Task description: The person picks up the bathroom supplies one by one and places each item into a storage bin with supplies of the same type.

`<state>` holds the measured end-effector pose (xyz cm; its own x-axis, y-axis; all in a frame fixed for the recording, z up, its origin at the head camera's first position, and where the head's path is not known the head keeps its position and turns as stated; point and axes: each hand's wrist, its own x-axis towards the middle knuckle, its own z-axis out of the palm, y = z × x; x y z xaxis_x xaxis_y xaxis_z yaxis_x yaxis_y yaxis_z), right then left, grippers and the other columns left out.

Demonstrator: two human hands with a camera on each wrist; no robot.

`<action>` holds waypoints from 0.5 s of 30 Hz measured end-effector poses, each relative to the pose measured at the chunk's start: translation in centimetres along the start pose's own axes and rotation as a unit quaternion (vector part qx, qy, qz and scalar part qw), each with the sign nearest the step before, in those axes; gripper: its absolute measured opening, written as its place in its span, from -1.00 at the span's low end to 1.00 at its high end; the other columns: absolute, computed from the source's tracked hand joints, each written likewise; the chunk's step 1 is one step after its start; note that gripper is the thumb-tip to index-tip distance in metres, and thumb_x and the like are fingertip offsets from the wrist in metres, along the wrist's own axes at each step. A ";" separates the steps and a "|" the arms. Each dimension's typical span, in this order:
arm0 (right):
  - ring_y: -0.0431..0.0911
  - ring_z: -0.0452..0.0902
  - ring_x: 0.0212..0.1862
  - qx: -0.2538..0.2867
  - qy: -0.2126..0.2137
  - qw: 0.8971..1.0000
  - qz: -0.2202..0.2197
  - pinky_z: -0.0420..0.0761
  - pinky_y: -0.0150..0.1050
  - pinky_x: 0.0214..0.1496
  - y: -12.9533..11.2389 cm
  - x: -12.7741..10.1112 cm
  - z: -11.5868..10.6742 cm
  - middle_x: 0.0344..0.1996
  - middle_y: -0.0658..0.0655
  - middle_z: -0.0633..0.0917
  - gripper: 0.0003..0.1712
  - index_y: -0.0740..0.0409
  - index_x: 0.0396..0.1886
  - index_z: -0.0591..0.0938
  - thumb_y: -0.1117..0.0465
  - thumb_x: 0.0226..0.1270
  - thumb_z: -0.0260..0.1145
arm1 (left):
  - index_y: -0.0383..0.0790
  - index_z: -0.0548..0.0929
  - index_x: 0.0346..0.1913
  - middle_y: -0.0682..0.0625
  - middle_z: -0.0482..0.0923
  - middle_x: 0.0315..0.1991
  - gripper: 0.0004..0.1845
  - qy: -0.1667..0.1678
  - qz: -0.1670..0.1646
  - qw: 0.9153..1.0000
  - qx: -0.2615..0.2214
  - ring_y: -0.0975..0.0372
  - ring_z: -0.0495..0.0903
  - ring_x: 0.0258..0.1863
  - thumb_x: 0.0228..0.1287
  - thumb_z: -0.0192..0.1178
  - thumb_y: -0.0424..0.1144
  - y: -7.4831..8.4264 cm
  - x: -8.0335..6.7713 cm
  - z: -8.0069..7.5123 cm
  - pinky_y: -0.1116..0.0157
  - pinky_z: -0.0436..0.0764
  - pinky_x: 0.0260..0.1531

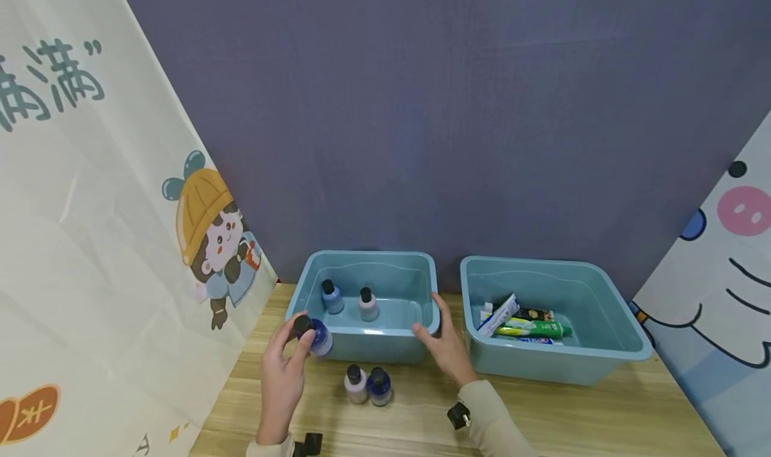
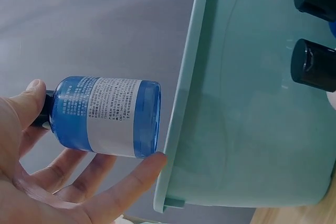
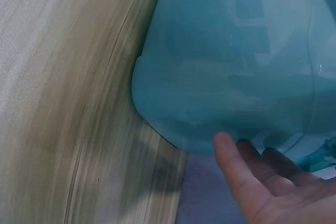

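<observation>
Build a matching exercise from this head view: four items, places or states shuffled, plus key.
Column one:
1. Left hand
2. Right hand
3. Green tube
4. Light blue bottle

Column two:
A. Inside the right tub
B. At the right end of the left tub
C. Pinching a black cap
D. Standing inside the left tub

Pairs: 1-C, 2-B, 3-A, 4-D
</observation>
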<state>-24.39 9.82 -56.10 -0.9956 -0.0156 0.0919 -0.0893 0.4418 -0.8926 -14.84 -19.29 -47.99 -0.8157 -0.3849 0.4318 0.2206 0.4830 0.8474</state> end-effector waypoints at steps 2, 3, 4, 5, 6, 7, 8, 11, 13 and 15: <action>0.34 0.43 0.39 -0.002 0.003 1.000 -0.002 0.41 0.38 0.33 0.0 0.0 0.0 0.51 0.32 0.38 -0.01 -0.59 0.60 0.02 -0.33 0.31 0.36 | -0.05 0.70 0.21 0.03 0.67 0.14 -0.65 0.002 0.005 1.000 0.005 0.48 0.54 0.04 0.40 0.33 -0.19 0.1 0.2 0.0 0.58 0.55 -0.15; 0.33 0.43 0.39 -0.002 0.004 1.000 -0.003 0.41 0.38 0.32 0.0 0.0 0.0 0.50 0.32 0.38 -0.01 -0.59 0.60 0.03 -0.32 0.31 0.37 | -0.07 0.70 0.21 0.02 0.67 0.14 -0.65 0.003 0.008 1.000 0.006 0.48 0.53 0.04 0.40 0.33 -0.20 0.1 0.3 0.1 0.59 0.55 -0.15; 0.33 0.44 0.38 -0.002 0.005 1.000 -0.002 0.42 0.38 0.32 0.0 0.0 0.1 0.49 0.33 0.39 -0.01 -0.59 0.59 0.03 -0.31 0.30 0.38 | -0.07 0.69 0.21 0.01 0.67 0.14 -0.65 0.003 0.012 1.000 0.006 0.48 0.53 0.03 0.40 0.33 -0.21 0.2 0.5 0.1 0.58 0.57 -0.18; 0.33 0.45 0.38 -0.002 0.005 1.000 -0.003 0.42 0.38 0.32 0.0 0.0 0.1 0.49 0.33 0.40 0.00 -0.59 0.59 0.03 -0.32 0.30 0.38 | -0.08 0.69 0.21 -0.01 0.67 0.14 -0.65 0.003 0.015 1.000 0.005 0.47 0.53 0.03 0.40 0.33 -0.22 0.2 0.6 0.1 0.58 0.57 -0.18; 0.33 0.45 0.37 -0.001 0.005 1.000 -0.003 0.42 0.38 0.32 0.0 0.0 0.1 0.49 0.33 0.40 0.00 -0.59 0.59 0.04 -0.33 0.29 0.38 | -0.09 0.69 0.21 -0.02 0.67 0.14 -0.65 0.003 0.019 1.000 0.004 0.47 0.54 0.02 0.40 0.32 -0.22 0.2 0.7 0.1 0.57 0.57 -0.18; 0.33 0.45 0.37 -0.002 0.006 1.000 -0.003 0.42 0.38 0.32 0.0 0.0 0.1 0.49 0.33 0.40 0.01 -0.59 0.59 0.03 -0.36 0.27 0.37 | -0.10 0.69 0.22 -0.03 0.68 0.14 -0.64 0.004 0.022 1.000 0.004 0.47 0.54 0.02 0.40 0.32 -0.23 0.3 0.8 0.2 0.57 0.57 -0.18; 0.33 0.45 0.37 -0.002 0.005 1.000 -0.001 0.42 0.38 0.33 0.0 0.0 0.1 0.49 0.33 0.40 0.01 -0.60 0.59 0.03 -0.38 0.26 0.37 | -0.09 0.69 0.22 -0.04 0.68 0.14 -0.64 0.004 0.025 1.000 0.003 0.47 0.54 0.02 0.40 0.32 -0.24 0.3 0.9 0.1 0.58 0.56 -0.17; 0.34 0.45 0.37 -0.002 0.002 1.000 -0.001 0.41 0.38 0.33 -0.1 0.0 0.0 0.48 0.35 0.40 0.03 -0.60 0.60 0.02 -0.42 0.24 0.36 | -0.06 0.70 0.21 -0.04 0.70 0.12 -0.64 0.005 0.031 1.000 0.001 0.50 0.54 0.00 0.38 0.33 -0.27 0.6 1.2 0.1 0.61 0.55 -0.19; 0.33 0.45 0.37 -0.003 0.001 1.000 -0.001 0.42 0.37 0.32 -0.1 0.0 0.0 0.47 0.36 0.41 0.03 -0.59 0.60 0.01 -0.42 0.24 0.35 | -0.05 0.70 0.20 -0.05 0.70 0.12 -0.65 0.004 0.034 0.999 -0.002 0.50 0.54 0.01 0.39 0.33 -0.28 0.7 1.4 0.2 0.62 0.54 -0.19; 0.33 0.46 0.36 -0.005 0.001 1.000 -0.002 0.43 0.37 0.32 0.0 0.0 0.0 0.46 0.36 0.42 0.03 -0.59 0.60 0.01 -0.41 0.25 0.35 | -0.06 0.70 0.20 -0.05 0.70 0.10 -0.65 0.005 0.037 0.999 -0.003 0.50 0.53 0.00 0.38 0.33 -0.28 0.7 1.6 0.3 0.63 0.54 -0.21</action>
<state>-24.41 9.76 -56.09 -0.9953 -0.0158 0.0958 -0.0926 0.4499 -0.8883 -16.13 -19.36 -46.80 -0.7915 -0.3563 0.4965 0.2837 0.5055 0.8149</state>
